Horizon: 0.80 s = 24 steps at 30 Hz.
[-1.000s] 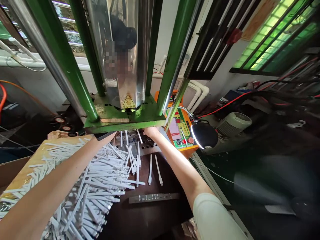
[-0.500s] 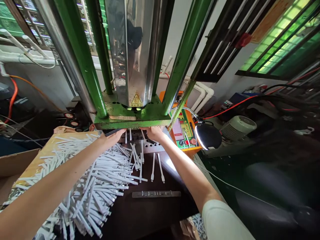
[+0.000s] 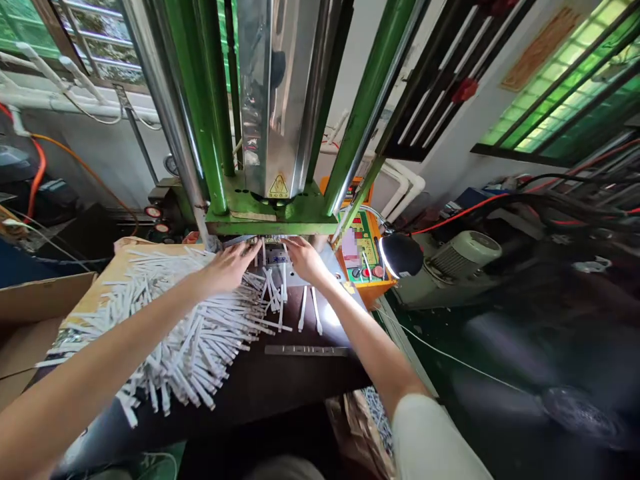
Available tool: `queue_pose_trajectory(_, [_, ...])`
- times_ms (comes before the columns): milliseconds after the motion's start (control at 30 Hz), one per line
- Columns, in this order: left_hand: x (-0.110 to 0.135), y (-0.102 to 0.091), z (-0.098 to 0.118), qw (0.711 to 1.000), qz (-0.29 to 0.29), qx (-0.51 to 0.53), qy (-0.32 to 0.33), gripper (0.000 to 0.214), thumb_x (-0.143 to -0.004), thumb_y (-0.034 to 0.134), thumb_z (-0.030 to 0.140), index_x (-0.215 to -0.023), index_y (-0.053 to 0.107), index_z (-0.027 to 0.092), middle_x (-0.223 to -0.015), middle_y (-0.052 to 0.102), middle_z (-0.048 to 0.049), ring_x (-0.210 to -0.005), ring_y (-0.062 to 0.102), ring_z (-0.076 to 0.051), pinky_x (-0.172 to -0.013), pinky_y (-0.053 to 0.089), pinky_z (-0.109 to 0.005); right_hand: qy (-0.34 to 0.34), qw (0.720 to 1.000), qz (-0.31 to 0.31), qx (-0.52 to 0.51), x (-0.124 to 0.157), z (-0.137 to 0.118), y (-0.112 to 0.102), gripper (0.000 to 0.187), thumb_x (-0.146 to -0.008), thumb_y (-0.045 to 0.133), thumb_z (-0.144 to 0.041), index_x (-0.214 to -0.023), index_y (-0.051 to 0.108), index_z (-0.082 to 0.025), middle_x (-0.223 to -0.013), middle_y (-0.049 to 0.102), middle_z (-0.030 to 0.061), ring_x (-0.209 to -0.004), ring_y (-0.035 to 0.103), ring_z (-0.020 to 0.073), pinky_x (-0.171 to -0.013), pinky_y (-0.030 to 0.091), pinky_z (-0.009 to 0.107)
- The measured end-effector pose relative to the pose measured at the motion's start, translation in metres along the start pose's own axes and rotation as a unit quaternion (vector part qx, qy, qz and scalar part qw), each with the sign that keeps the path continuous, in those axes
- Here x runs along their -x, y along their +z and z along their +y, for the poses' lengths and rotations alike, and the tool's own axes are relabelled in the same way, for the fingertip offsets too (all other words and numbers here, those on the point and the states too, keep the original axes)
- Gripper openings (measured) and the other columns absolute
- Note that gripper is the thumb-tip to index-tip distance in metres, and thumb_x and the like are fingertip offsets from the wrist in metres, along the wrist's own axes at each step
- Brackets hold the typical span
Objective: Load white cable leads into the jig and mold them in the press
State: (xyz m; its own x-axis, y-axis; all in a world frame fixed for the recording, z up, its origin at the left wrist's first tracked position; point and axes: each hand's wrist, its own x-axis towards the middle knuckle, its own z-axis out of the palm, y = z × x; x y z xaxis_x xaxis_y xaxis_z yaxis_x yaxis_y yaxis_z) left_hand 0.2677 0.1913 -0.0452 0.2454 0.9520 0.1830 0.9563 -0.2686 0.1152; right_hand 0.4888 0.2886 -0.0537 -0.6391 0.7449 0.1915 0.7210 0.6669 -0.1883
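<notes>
My left hand (image 3: 231, 265) lies flat with fingers spread at the front edge of the green press (image 3: 273, 217), over the far end of a big heap of white strips (image 3: 190, 320). My right hand (image 3: 305, 259) rests beside it, fingers apart, touching the metal die plate (image 3: 280, 261) under the press head. A few white strips stick out of the die toward me. Two single white strips (image 3: 310, 310) lie just in front of my right wrist. Neither hand grips anything that I can see.
A flat metal bar (image 3: 306, 350) lies on the dark bench near its front edge. An orange control box (image 3: 364, 257) with buttons and a lit gooseneck lamp (image 3: 400, 255) stand to the right. A motor (image 3: 463, 257) and cables sit further right. A cardboard box (image 3: 30, 320) is at left.
Both hands have drawn back out from under the press head toward me and now show fully, fingers spread. The camera has pulled back and tilted, showing more of the bench.
</notes>
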Motion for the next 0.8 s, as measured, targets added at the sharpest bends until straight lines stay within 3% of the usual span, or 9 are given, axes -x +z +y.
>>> queue_pose_trajectory(67, [0.064,0.007,0.022,0.999,-0.007,0.011,0.049,0.05,-0.097,0.039,0.013,-0.145,0.047,0.022,-0.141,0.055,-0.0129,-0.132,0.051,-0.027,-0.103,0.046,-0.04,0.004,0.999,0.033,-0.028,0.062,0.02,0.005,0.039,-0.099,0.045,-0.019,-0.134,0.06,-0.016,-0.137,0.058,0.0154,-0.124,0.058,0.022,-0.103,0.05,0.04])
queue_pose_trajectory(167, [0.172,0.029,0.05,0.981,0.153,-0.023,0.119,0.044,-0.095,0.053,0.022,-0.139,0.054,0.022,-0.129,0.064,-0.0096,-0.124,0.056,-0.024,-0.113,0.036,-0.04,-0.039,0.99,0.095,-0.092,0.17,0.044,0.016,0.027,-0.095,0.056,-0.029,-0.118,0.068,-0.02,-0.128,0.063,0.0128,-0.118,0.062,0.0227,-0.098,0.055,0.041])
queue_pose_trajectory(200, [0.204,0.037,0.055,0.978,0.167,-0.039,0.118,0.044,-0.094,0.057,0.025,-0.137,0.055,0.023,-0.124,0.066,-0.0091,-0.119,0.058,-0.024,-0.118,0.031,-0.042,-0.042,0.988,0.111,-0.096,0.203,0.048,0.02,0.027,-0.094,0.06,-0.031,-0.118,0.068,-0.022,-0.127,0.064,0.0126,-0.118,0.062,0.0237,-0.097,0.056,0.042])
queue_pose_trajectory(300, [0.267,0.059,0.059,0.973,0.177,-0.105,0.105,0.049,-0.086,0.069,0.033,-0.133,0.06,0.021,-0.115,0.069,-0.0106,-0.106,0.061,-0.024,-0.12,0.027,-0.045,-0.03,0.993,0.095,-0.06,0.274,0.049,0.028,0.046,-0.086,0.069,-0.041,-0.128,0.062,-0.023,-0.134,0.059,0.0149,-0.128,0.055,0.0306,-0.103,0.052,0.051])
queue_pose_trajectory(400, [0.282,0.073,0.058,0.968,0.141,-0.2,0.052,0.054,-0.086,0.067,0.022,-0.138,0.056,0.024,-0.122,0.068,-0.0102,-0.109,0.061,-0.025,-0.113,0.033,-0.045,-0.016,0.998,0.058,0.017,0.299,0.042,0.035,0.057,-0.088,0.065,-0.032,-0.142,0.051,-0.023,-0.143,0.053,0.0166,-0.135,0.048,0.033,-0.109,0.045,0.056])
queue_pose_trajectory(533, [0.272,0.078,0.065,0.97,0.121,-0.21,-0.024,0.063,-0.089,0.058,0.01,-0.147,0.046,0.033,-0.122,0.069,-0.0051,-0.112,0.061,-0.023,-0.099,0.041,-0.043,0.016,0.993,0.084,0.082,0.294,0.034,0.048,0.067,-0.088,0.042,-0.004,-0.152,0.039,-0.025,-0.138,0.057,0.014,-0.13,0.053,0.0277,-0.108,0.045,0.052])
queue_pose_trajectory(800, [0.27,0.077,0.072,0.972,0.138,-0.186,-0.051,0.066,-0.089,0.061,0.008,-0.148,0.043,0.034,-0.115,0.072,-0.0059,-0.107,0.062,-0.025,-0.086,0.042,-0.042,0.014,0.989,0.107,0.099,0.291,0.028,0.051,0.068,-0.09,0.039,-0.002,-0.154,0.033,-0.024,-0.136,0.058,0.0133,-0.129,0.053,0.0264,-0.109,0.044,0.05])
